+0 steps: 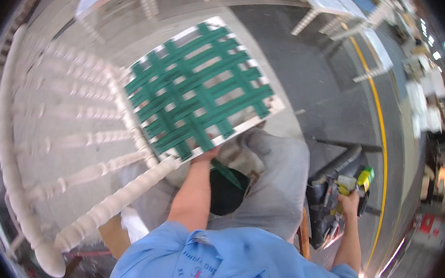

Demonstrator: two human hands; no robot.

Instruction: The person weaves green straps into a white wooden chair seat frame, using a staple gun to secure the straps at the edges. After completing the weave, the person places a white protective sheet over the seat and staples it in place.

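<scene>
A white chair frame with turned spindles [91, 112] lies tipped in front of me, its back to the left. Green webbing straps [195, 92] are woven across its seat frame [244, 128], with gaps between them. My left hand [208, 151] grips the near edge of the seat frame, its fingers partly hidden by the rail and webbing. Out to the right, my right hand [349, 203] is closed over a yellow and black item I cannot make out, at a black padded stool [343, 167]. A yellow-green object [366, 176] is just beyond that hand.
A loose green strap [228, 175] hangs by my knees over a dark piece. White furniture frames [327, 3] stand at the far side. A yellow floor line [376, 114] runs past the stool. Cardboard [114, 236] is at lower left.
</scene>
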